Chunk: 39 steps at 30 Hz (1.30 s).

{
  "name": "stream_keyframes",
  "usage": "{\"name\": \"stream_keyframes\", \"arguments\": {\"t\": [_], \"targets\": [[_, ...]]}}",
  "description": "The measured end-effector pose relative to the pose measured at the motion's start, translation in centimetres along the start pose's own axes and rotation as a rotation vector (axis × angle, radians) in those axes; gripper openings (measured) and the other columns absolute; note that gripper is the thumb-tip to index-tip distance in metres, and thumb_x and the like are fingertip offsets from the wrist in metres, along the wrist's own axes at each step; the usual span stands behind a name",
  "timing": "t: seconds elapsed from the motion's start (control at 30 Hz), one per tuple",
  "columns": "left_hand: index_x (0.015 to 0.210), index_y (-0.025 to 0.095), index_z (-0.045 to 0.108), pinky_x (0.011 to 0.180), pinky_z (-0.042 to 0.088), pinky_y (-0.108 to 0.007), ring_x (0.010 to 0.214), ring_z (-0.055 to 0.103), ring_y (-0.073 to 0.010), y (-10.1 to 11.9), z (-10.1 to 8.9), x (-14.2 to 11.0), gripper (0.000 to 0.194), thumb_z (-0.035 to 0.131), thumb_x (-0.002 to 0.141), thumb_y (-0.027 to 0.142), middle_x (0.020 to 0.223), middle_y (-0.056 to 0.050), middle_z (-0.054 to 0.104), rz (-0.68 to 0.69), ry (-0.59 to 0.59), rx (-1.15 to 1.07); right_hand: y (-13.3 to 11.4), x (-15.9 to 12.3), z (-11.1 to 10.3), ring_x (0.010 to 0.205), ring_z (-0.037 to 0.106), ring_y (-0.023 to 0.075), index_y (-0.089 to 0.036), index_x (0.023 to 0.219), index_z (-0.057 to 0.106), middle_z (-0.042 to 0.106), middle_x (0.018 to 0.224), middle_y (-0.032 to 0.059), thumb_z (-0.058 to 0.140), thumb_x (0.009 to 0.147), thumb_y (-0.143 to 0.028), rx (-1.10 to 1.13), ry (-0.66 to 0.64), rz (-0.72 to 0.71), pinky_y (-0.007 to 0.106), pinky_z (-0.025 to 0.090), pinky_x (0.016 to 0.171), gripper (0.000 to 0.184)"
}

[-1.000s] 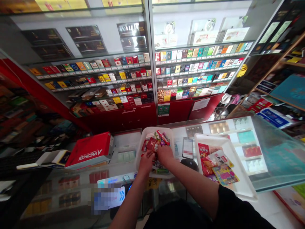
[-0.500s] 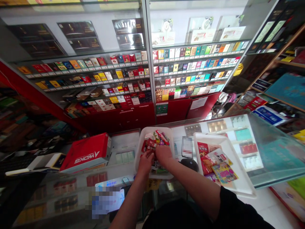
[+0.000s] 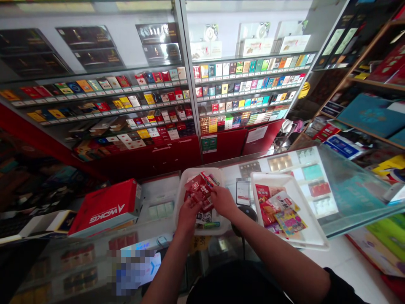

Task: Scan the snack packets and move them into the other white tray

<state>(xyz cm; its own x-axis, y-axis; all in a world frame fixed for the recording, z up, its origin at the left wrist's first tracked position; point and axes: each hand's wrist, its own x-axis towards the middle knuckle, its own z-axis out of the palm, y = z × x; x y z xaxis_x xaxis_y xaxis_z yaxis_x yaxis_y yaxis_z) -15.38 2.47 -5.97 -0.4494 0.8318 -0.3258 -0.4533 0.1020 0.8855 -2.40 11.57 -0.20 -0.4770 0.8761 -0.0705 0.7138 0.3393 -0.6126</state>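
Observation:
Both of my hands are over a white plastic tub [image 3: 179, 211] on the glass counter. Between them is a red snack packet [image 3: 198, 190] with pale print. My right hand [image 3: 223, 202] is closed on the packet's right edge. The fingers of my left hand [image 3: 187, 213] are curled on its lower left side. Other small packets lie in the tub below, among them a black-and-white packet [image 3: 203, 217] and a green one [image 3: 212, 225]. The red packet hides much of what lies under it.
Right of the tub are a phone [image 3: 243, 192], a black rounded device [image 3: 247, 213] and a white tray [image 3: 316, 236] of snack packets. A red box [image 3: 104, 207] stands left on the glass counter [image 3: 158, 185]. Shelves of small packs [image 3: 221, 107] rise behind.
The red packet has come up and now lies flatter between my hands, covering more of the tub. My right hand has shifted right, apart from the left. The whole view has moved slightly.

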Motion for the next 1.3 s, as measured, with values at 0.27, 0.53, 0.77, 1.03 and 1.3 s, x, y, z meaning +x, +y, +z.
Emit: {"name": "stream_keyframes", "arguments": {"t": [0.27, 0.53, 0.77, 1.03, 1.3], "targets": [[0.090, 0.011, 0.073, 0.070, 0.057, -0.033, 0.070, 0.071, -0.0202, 1.3, 2.8, -1.0, 0.045, 0.092, 0.055, 0.032, 0.085, -0.009, 0.078, 0.000, 0.023, -0.078, 3.9, -0.7, -1.5, 0.067, 0.067, 0.0160, -0.019, 0.085, 0.069, 0.074, 0.076, 0.0006, 0.066, 0.072, -0.020, 0.690, -0.008, 0.089, 0.026, 0.050, 0.063, 0.014], [0.089, 0.013, 0.072, 0.070, 0.056, -0.032, 0.070, 0.071, -0.0187, 1.4, 4.7, -1.4, 0.038, 0.088, 0.061, 0.034, 0.084, -0.006, 0.077, 0.007, -0.018, -0.088, 5.4, -1.9, -3.2, 0.071, 0.070, 0.0185, -0.017, 0.084, 0.071, 0.076, 0.082, 0.0047, 0.070, 0.066, -0.022, 0.933, -0.008, 0.118, 0.031, 0.055, 0.070, 0.019], [0.088, 0.016, 0.072, 0.071, 0.055, -0.030, 0.068, 0.068, -0.0157, 0.2, 4.9, -1.0, 0.034, 0.085, 0.067, 0.038, 0.082, -0.003, 0.075, 0.039, -0.047, -0.019, 7.1, -2.2, -3.6, 0.072, 0.069, 0.0178, -0.018, 0.084, 0.072, 0.076, 0.079, 0.0034, 0.067, 0.070, -0.024, 0.834, 0.019, 0.128, 0.029, 0.054, 0.069, 0.016], [0.089, 0.017, 0.076, 0.070, 0.053, -0.029, 0.073, 0.067, -0.0191, 1.7, 5.8, -1.4, 0.026, 0.075, 0.077, 0.040, 0.082, -0.003, 0.075, 0.173, -0.116, 0.305, 6.4, -1.9, -5.3, 0.079, 0.069, 0.0191, -0.018, 0.097, 0.072, 0.076, 0.087, 0.0033, 0.070, 0.074, -0.032, 0.829, 0.043, 0.061, 0.030, 0.054, 0.072, 0.028], [0.099, 0.016, 0.075, 0.075, 0.053, -0.030, 0.077, 0.069, -0.0197, 0.9, 7.0, -1.9, 0.038, 0.083, 0.071, 0.039, 0.086, -0.006, 0.076, 0.094, -0.232, 0.179, 5.6, -2.0, -6.3, 0.073, 0.064, 0.0175, -0.017, 0.093, 0.071, 0.074, 0.086, 0.0029, 0.075, 0.070, -0.039, 1.090, 0.181, 0.102, 0.030, 0.052, 0.070, 0.032]]}}
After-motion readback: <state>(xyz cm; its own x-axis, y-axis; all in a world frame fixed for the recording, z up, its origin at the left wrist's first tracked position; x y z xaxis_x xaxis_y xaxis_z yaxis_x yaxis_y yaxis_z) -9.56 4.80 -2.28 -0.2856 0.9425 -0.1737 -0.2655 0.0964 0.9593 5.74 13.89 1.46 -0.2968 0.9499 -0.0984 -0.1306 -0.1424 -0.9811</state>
